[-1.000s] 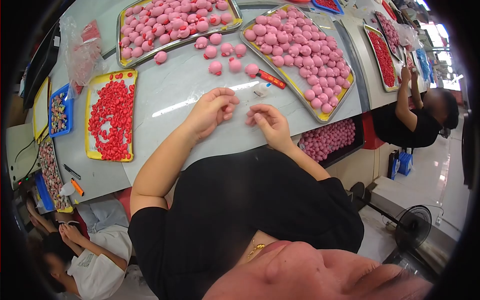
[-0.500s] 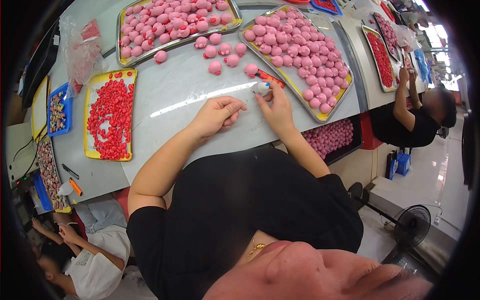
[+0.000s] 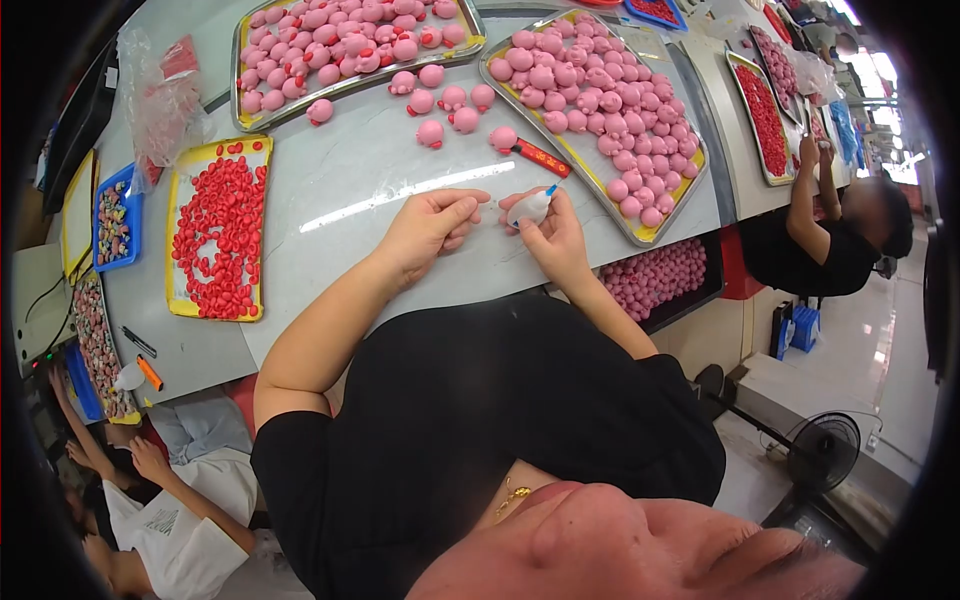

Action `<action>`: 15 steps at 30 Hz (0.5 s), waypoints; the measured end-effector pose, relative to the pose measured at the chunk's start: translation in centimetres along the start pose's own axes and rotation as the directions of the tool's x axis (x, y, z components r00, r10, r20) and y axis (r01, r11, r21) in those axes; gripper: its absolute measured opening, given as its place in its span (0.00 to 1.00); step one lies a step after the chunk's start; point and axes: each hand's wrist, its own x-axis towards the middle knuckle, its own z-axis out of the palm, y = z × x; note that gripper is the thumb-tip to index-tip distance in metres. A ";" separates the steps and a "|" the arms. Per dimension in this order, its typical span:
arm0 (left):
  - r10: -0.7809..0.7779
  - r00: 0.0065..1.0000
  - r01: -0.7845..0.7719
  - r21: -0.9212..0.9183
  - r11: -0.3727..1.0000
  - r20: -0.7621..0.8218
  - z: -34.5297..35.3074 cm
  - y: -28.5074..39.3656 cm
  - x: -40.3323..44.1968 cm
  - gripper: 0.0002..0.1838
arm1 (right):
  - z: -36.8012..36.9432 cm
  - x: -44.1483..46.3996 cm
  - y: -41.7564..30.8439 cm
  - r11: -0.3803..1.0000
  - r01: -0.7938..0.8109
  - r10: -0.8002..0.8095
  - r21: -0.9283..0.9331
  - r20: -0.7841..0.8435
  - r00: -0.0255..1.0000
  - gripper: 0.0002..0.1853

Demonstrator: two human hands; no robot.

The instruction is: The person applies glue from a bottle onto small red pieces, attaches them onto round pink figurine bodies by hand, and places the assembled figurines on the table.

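Observation:
My right hand is closed round a small white bottle with a blue tip, which points up and to the right. Just to its left, my left hand has its fingers curled together above the table; whether anything small is between them is hidden. Several loose pink balls with red parts lie beyond my hands. A red marker-like tool lies beside one ball, near the edge of the right tray of pink balls.
On the left is a yellow-lined tray of red pieces. Another tray of pink balls stands at the back. A crate of pink balls sits below the table edge. Co-workers sit at the lower left and far right.
My right hand has reached out, closed on the white bottle and drawn it back, tilting its tip upward. My left hand has shifted slightly. The co-worker at lower left has moved their arms.

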 end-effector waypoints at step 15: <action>0.416 0.907 -0.350 0.442 0.826 -0.060 -1.1 -0.5 0.7 0.11 | 0.0 -0.3 0.5 0.994 -0.089 0.096 0.067 -0.124 0.988 0.22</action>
